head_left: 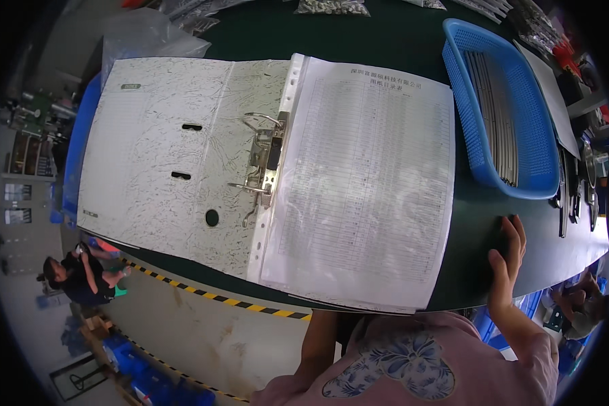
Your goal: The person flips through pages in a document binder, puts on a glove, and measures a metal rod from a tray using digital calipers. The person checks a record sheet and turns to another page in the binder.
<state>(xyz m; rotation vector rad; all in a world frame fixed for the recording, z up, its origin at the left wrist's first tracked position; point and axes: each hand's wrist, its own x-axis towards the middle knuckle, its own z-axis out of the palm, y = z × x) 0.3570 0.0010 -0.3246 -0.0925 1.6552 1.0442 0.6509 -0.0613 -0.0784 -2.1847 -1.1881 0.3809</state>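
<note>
Our right hand [505,272] is empty, thumb parted from fingers; left of it lies the open binder [152,149]. Our left hand is hidden, so we cannot tell its state. We're probably consulting the sheet [365,203]; turning it would need a leftward reach

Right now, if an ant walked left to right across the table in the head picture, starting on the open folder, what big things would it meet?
Pale folder cover → metal ring clip → printed sheet → blue basket.
</note>
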